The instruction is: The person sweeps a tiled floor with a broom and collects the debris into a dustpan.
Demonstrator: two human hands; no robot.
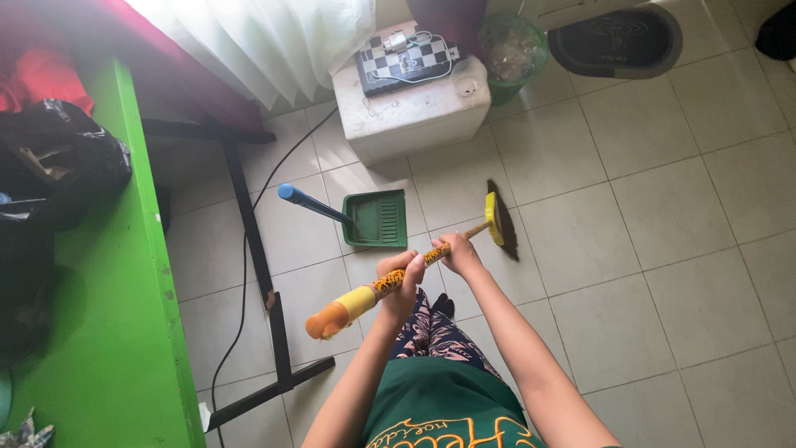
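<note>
1. Head view, hands: the left hand [401,278] and the right hand [458,253] are both wrapped in closed grips around the long broom handle with a yellow-and-black spotted pattern [398,278]. The left sits lower on the shaft, nearer the orange-and-yellow rubber end cap [336,314]; the right sits just beyond it, toward the head.

2. Head view, broom: the handle's long axis runs diagonally, from the end cap near the person's body up and away to the yellow broom head with dark bristles [500,222]. The bristles rest on the pale tiled floor [647,249], out past the right hand, which is the nearer hand to the head.

3. Head view, surroundings, placed from the broom head: the green plastic dustpan with a blue-tipped handle [377,217] lies just to its left on the tiles, apart from it. A white plastic container [414,112] stands beyond the dustpan. The bright green table [124,332] is well off to the left.
</note>
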